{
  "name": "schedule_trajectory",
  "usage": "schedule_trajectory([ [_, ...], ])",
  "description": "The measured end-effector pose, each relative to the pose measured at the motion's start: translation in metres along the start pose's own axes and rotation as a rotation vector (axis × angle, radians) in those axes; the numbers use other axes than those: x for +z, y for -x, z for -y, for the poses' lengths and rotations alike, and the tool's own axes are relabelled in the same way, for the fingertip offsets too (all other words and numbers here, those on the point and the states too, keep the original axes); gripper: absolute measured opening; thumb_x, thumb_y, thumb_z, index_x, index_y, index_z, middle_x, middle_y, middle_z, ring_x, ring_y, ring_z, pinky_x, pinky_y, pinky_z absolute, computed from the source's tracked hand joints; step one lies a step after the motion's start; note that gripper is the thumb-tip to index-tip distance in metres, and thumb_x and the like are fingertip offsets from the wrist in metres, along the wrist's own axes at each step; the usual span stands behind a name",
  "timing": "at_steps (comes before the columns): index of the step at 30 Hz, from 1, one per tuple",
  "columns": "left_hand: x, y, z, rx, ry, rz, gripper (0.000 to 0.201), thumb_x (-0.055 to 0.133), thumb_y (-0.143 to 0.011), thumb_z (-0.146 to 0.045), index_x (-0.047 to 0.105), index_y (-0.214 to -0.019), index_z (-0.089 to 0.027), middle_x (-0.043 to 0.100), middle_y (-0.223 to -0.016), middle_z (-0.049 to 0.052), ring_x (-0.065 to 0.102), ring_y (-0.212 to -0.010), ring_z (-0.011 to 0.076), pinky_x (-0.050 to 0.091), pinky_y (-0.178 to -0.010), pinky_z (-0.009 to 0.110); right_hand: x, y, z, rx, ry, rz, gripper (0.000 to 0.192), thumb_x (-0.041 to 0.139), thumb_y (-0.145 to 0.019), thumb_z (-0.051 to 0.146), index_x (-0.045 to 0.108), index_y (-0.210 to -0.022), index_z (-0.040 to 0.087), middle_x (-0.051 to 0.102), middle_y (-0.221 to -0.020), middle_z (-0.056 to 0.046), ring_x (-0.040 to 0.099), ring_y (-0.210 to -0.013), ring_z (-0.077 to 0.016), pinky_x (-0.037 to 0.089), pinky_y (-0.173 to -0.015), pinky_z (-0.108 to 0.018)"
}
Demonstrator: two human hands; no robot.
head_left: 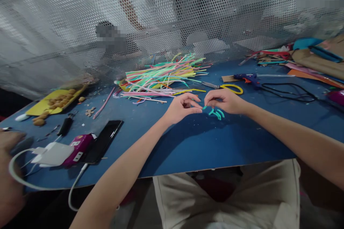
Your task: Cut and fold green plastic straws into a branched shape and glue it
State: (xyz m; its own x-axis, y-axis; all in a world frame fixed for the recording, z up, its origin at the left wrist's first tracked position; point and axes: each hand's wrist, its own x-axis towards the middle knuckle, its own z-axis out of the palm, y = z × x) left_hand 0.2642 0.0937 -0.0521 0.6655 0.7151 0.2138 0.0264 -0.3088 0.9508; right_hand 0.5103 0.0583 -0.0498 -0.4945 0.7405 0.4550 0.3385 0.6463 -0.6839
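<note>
My left hand [184, 107] and my right hand [224, 101] meet above the blue table, fingertips close together. Between them shows a short teal pipe cleaner piece [204, 107], pinched from both sides; most of it is hidden by the fingers. Several more short, curved teal pipe cleaner pieces [217, 114] lie just below my right hand. Beyond the hands are scissors [232, 87] with yellow handles. To their left a large heap of long pastel pipe cleaners [163, 75] is spread out.
A blue glue gun [248, 77] with a black cord lies right of the scissors. On the left are a phone [103, 143], a purple power strip [77, 148], a white charger [55, 154] and a yellow tray [37, 106]. Another person's arm [10, 171] enters left. Perforated metal [161, 14] stands behind.
</note>
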Motion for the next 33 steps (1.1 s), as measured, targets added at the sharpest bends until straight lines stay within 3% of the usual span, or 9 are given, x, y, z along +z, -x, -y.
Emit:
schedule_trajectory([
  [4, -0.003, 0.000, -0.001, -0.004, -0.010, 0.035, 0.046, 0.090, -0.069, -0.041, 0.065, -0.099, -0.016, 0.079, -0.086, 0.008, 0.077, -0.079, 0.0194, 0.058, -0.075, 0.030, -0.002, 0.000, 0.002, -0.004, -0.008, 0.051, 0.023, 0.062, -0.095, 0.038, 0.072, -0.089, 0.019, 0.073, -0.087, -0.005, 0.065, -0.077, -0.0154, 0.050, -0.071, -0.028],
  [10, -0.012, -0.002, 0.005, 0.024, -0.080, -0.008, 0.045, 0.088, -0.071, -0.045, 0.064, -0.097, -0.017, 0.077, -0.084, 0.006, 0.073, -0.073, 0.0161, 0.055, -0.071, 0.028, -0.012, 0.001, -0.010, 0.098, -0.003, -0.042, 0.023, 0.067, -0.092, 0.043, 0.073, -0.092, 0.021, 0.074, -0.086, -0.003, 0.063, -0.069, -0.0140, 0.049, -0.068, -0.029],
  [14, -0.022, -0.005, 0.010, 0.103, -0.399, -0.156, 0.034, 0.073, -0.086, -0.051, 0.070, -0.097, -0.018, 0.074, -0.086, 0.003, 0.061, -0.067, 0.0124, 0.049, -0.064, 0.027, -0.026, 0.001, -0.022, 0.081, 0.001, 0.039, 0.021, 0.070, -0.089, 0.042, 0.076, -0.090, 0.023, 0.075, -0.090, -0.003, 0.066, -0.078, -0.0163, 0.051, -0.076, -0.031],
  [18, -0.035, -0.008, 0.019, 0.166, -0.838, -0.270, 0.021, 0.059, -0.097, -0.037, 0.072, -0.098, -0.020, 0.074, -0.098, 0.004, 0.065, -0.087, 0.0174, 0.050, -0.086, 0.032, -0.036, 0.001, -0.031, 0.017, 0.099, 0.277, 0.019, 0.068, -0.091, 0.040, 0.080, -0.096, 0.027, 0.075, -0.103, -0.004, 0.068, -0.094, -0.0180, 0.051, -0.088, -0.034],
  [20, -0.041, -0.010, 0.024, 0.172, -0.987, -0.272, 0.017, 0.058, -0.097, -0.031, 0.073, -0.099, -0.021, 0.074, -0.104, 0.005, 0.065, -0.101, 0.0199, 0.047, -0.098, 0.034, -0.039, 0.002, -0.034, 0.003, 0.194, 0.318, 0.021, 0.065, -0.093, 0.038, 0.081, -0.102, 0.029, 0.075, -0.108, -0.005, 0.068, -0.098, -0.0188, 0.051, -0.092, -0.036],
  [27, -0.046, -0.019, 0.042, 0.091, -1.104, -0.117, 0.017, 0.062, -0.096, -0.033, 0.072, -0.100, -0.020, 0.071, -0.106, 0.008, 0.064, -0.103, 0.0232, 0.047, -0.098, 0.038, -0.035, 0.003, -0.034, -0.011, 0.368, 0.170, 0.024, 0.059, -0.096, 0.034, 0.079, -0.106, 0.026, 0.079, -0.103, -0.004, 0.071, -0.093, -0.0186, 0.051, -0.088, -0.033],
  [33, -0.036, -0.020, 0.041, 0.022, -1.204, -0.143, 0.016, 0.053, -0.101, -0.026, 0.066, -0.101, -0.017, 0.070, -0.108, 0.011, 0.062, -0.106, 0.0249, 0.046, -0.094, 0.038, -0.013, 0.002, -0.027, -0.050, 0.390, 0.150, 0.025, 0.058, -0.097, 0.032, 0.079, -0.108, 0.023, 0.080, -0.102, -0.004, 0.073, -0.091, -0.0183, 0.051, -0.082, -0.030],
])
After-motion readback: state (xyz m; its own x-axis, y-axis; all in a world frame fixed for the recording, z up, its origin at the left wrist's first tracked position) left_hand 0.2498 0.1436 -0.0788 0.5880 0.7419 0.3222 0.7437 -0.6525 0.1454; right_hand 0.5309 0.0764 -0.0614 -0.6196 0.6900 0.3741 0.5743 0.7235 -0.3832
